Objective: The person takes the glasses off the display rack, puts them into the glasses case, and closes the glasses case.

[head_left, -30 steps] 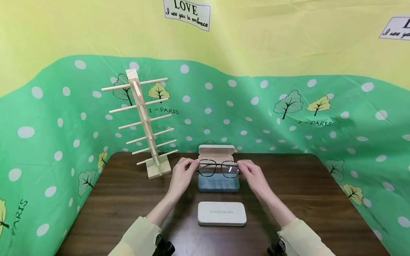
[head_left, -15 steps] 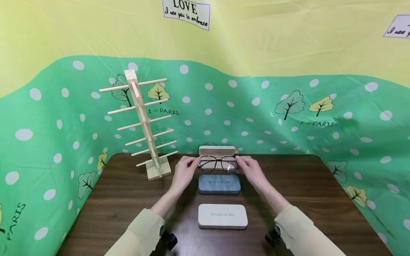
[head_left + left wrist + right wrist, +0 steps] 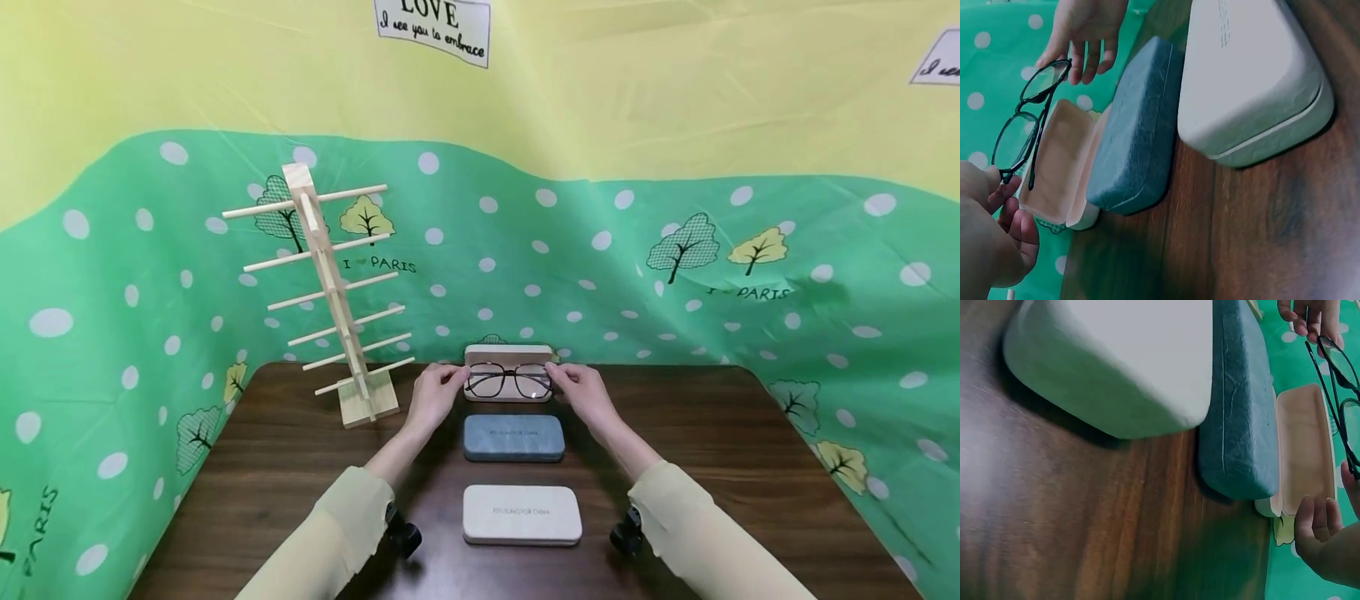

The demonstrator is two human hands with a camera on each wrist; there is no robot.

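Note:
Black-framed eyeglasses (image 3: 510,372) hang level over the open eyeglass case (image 3: 508,353) at the back of the table. Thumb and fingers of my left hand (image 3: 437,397) pinch their left end, while my right hand (image 3: 586,395) pinches the right end. In the left wrist view the temples of the eyeglasses (image 3: 1036,98) lie folded behind the lenses. Pale pink lining shows inside the open case (image 3: 1063,153), its lid raised. Closer to me sit a closed blue case (image 3: 513,439) and, in front of it, a closed white case (image 3: 522,515).
A wooden display rack (image 3: 330,279) with several rows of pegs stands at the back left, just beyond my left hand. Behind the dark wooden table (image 3: 712,475) hangs a green and yellow printed cloth (image 3: 600,283).
Both hands have carried the eyeglasses away from me, from over the blue case to over the open case, uncovering the blue case. The head view has shifted slightly.

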